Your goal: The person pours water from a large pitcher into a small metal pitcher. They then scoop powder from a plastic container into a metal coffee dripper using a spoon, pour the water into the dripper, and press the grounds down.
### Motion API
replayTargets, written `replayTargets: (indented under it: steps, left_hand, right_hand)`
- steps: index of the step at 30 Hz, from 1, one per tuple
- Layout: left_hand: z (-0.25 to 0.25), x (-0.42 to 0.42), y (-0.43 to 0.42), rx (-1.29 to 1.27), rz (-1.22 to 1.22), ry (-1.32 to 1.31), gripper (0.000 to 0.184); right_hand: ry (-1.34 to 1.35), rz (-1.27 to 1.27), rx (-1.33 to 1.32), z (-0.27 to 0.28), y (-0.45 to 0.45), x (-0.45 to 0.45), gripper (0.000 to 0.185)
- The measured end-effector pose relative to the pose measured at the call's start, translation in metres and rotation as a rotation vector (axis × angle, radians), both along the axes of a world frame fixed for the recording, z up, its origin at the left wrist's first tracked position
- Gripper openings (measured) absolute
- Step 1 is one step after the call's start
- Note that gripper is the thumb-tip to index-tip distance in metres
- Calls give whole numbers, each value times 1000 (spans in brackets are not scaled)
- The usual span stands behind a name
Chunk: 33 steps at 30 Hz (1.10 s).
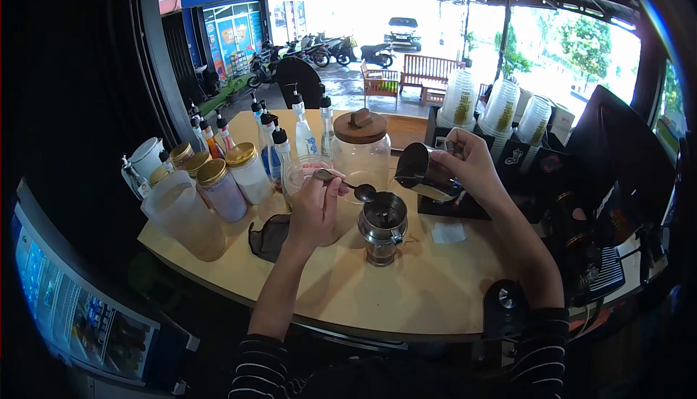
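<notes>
We hold both hands apart: left hand (314, 209), gripping the spoon (364, 193), nearer at the upright drip filter's (382, 235) 9 o'clock; right hand (472, 162), gripping the metal pitcher (415, 167), at 2 o'clock.

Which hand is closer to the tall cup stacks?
The right hand is nearer, just in front of the cup stacks; the left hand is farther away, off to their left.

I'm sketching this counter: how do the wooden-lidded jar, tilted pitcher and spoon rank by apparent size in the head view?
Largest to smallest:
wooden-lidded jar
tilted pitcher
spoon
</notes>
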<state>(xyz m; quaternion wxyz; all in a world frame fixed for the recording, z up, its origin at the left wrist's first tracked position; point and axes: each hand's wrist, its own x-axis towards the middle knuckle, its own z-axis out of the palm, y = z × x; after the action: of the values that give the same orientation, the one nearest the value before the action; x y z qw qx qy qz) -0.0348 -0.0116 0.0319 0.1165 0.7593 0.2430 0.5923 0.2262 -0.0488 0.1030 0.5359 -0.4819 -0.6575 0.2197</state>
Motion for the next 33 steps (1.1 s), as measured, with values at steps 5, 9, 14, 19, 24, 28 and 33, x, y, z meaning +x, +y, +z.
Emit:
replayTargets:
  steps: [5,9,14,19,24,28,33]
  left_hand:
    - [-1,1,0,-10,-2,-5,12]
    - [-4,5,0,-6,-9,-5,12]
    - [-6,9,-3,-6,10,40,10]
    - [-7,13,-5,7,20,51,13]
    - [-7,13,-3,11,13,47,12]
    - [-9,10,0,-5,18,66,9]
    - [-9,7,1,-12,29,36,10]
  right_hand:
    - [3,-7,-25,-1,-2,6,25]
    - [-15,-10,-17,1,-5,3,25]
    - [2,18,-15,2,-6,-5,24]
    - [59,74,-21,5,-9,-15,24]
    - [35,82,-12,4,-10,-15,24]
    - [35,88,-25,2,-14,-12,24]
    - [53,83,-30,-4,-19,-4,24]
